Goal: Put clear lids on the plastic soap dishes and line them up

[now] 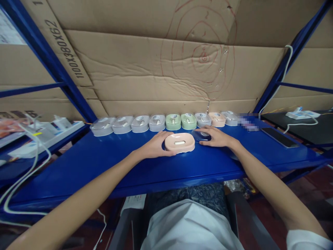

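1. We see our left hand (156, 145) in the middle of the frame. It is curled around the left side of a pink oval plastic box (179, 142) and grips it.
2. The pink oval box sits flat on the shiny blue metal shelf (104, 163), just in front of the row of boxes.
3. Our right hand (217, 137) is just to the right of the pink box. It lies flat with fingers spread on a clear round plastic lid (201, 135). It presses down on the lid and does not close around it.
4. The clear lid lies on the blue shelf, touching or almost touching the right side of the pink box. We cannot tell which.
5. Behind our hands a row of small oval boxes (166, 122) stands side by side. From the left they are grey, then two green, one grey, one pink and one grey.
6. A dark flat phone (279, 137) lies on the shelf at the right.
7. A white power strip (56, 133) with white cables is at the left edge.
8. Brown cardboard (156, 69) fills the top of the frame.
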{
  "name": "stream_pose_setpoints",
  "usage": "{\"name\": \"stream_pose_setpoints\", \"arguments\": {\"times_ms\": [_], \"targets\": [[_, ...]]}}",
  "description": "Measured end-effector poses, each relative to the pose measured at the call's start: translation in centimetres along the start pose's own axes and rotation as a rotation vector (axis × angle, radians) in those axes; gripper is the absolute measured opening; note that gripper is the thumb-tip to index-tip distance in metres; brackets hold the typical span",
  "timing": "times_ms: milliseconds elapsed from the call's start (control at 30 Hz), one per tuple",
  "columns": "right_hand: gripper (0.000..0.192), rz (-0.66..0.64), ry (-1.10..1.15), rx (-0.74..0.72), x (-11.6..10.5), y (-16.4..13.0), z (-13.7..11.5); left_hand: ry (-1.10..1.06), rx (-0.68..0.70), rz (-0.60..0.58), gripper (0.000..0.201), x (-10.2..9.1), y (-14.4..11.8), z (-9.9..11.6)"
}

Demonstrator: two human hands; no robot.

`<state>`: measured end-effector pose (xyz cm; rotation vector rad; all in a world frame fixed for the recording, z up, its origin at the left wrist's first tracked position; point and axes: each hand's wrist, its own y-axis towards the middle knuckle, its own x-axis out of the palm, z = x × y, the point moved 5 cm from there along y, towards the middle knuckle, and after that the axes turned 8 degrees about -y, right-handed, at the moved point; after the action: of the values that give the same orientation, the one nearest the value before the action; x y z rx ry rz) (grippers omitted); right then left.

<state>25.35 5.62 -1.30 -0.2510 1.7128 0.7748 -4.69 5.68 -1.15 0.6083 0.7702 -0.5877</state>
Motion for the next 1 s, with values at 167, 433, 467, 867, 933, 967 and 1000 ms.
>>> {"name": "stream_pose_setpoints", "arguments": {"times_ms": [167, 433, 467, 867, 933, 967, 1000], "targets": [[0.055, 0.175, 0.118, 0.148, -1.2, 0.3, -0.3, -0.007, 0.002, -0.009, 0.089, 0.0, 0.0, 0.0], [0.049, 0.356, 0.481, -0.057, -1.5, 1.4, -5.0, -0.052, -0.053, 0.014, 0.103, 1.2, 0.0, 0.3], [0.05, 0.356, 0.488, -0.066, -1.1, 1.4, -5.4, -0.066, -0.055, 0.021, 0.106, 1.3, 0.0, 0.3], [0.057, 0.325, 0.485, -0.154, 1.7, 1.5, -7.3, -0.243, -0.081, 0.046, 0.119, 2.0, 0.2, 0.1], [0.057, 0.323, 0.476, -0.158, 1.7, 1.5, -7.3, -0.24, -0.096, 0.048, 0.119, 2.1, 0.2, 0.1], [0.057, 0.324, 0.472, -0.156, 1.8, 1.5, -7.3, -0.239, -0.101, 0.048, 0.119, 2.1, 0.1, 0.2], [0.057, 0.323, 0.469, -0.152, 1.8, 1.5, -7.3, -0.238, -0.103, 0.047, 0.119, 2.1, 0.1, 0.2]]}}
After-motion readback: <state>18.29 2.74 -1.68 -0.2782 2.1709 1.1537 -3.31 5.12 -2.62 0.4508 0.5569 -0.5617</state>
